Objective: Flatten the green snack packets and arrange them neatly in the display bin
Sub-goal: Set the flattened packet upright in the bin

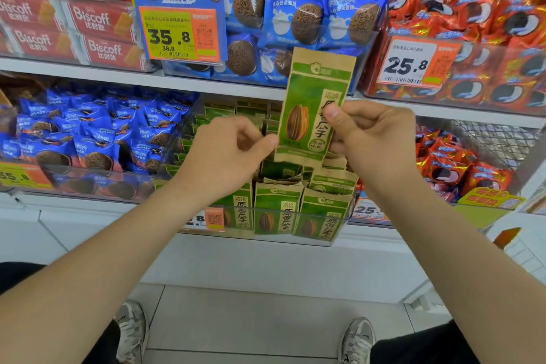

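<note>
Partly done: both hands, left [233,148] and right [372,139], pinch one green packet [313,106] above the display bin [339,227]; near rows stand neat, far ones jumbled.

The held seed packet [313,106] looks like matt brown kraft paper, lightly creased. The display bin [344,221] is clear, glossy plastic. The blue biscuit wrappers [295,18] are shiny film; red wrappers [472,12] gleam like foil.

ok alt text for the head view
The left hand and right hand hold one green snack packet upright over a clear display bin of matching packets on a shop shelf. Blue snack packs and red ones sit either side.
</note>
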`<state>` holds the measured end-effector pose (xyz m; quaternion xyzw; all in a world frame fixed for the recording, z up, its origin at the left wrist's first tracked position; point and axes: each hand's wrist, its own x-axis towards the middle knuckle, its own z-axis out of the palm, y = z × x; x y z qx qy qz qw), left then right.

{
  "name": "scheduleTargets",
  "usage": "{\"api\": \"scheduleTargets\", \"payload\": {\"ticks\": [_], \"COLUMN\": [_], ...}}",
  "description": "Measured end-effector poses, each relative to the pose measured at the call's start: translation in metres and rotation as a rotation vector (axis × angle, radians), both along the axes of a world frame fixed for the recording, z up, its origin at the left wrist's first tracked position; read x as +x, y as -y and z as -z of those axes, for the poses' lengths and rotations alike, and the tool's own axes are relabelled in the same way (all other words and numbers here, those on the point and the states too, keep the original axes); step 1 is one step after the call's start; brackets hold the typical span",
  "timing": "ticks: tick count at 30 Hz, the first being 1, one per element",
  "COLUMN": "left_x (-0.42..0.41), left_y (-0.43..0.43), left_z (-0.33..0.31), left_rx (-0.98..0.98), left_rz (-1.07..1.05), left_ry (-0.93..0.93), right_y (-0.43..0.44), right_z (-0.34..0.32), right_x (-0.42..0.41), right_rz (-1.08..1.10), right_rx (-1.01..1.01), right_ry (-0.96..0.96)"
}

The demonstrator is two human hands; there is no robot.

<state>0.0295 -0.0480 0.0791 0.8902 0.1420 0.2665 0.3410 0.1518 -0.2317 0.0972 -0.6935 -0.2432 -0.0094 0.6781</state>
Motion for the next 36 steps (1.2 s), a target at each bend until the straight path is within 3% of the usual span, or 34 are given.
{"api": "scheduleTargets", "payload": {"ticks": [6,11,20,26,29,32,36], "left_x": [0.001,0.002,0.004,0.013,0.014,0.014,0.017], "left_y": [-0.001,-0.001,-0.003,-0.011,-0.015,-0.015,-0.008], "left_z": [0.023,0.031,0.029,0.019,0.018,0.023,0.028], "left_rx": [0.477,0.661,0.603,0.549,0.632,0.739,0.632], "left_rz": [0.160,0.164,0.186,0.289,0.339,0.324,0.238], "left_ry": [-0.274,-0.280,-0.361,-0.491,-0.545,-0.508,-0.397], "right_y": [-0.008,-0.019,-0.025,-0.023,-0.026,-0.031,-0.038], "right_z": [0.008,0.021,0.034,0.035,0.036,0.038,0.046], "right_x": [0.020,0.030,0.035,0.041,0.039,0.036,0.046], "right_rz": [0.050,-0.070,-0.283,-0.315,-0.281,-0.310,-0.206], "right_rx": [-0.118,-0.192,-0.483,-0.569,-0.599,-0.620,-0.741], "right_ry": [0.196,0.305,0.538,0.444,0.450,0.554,0.687]}}
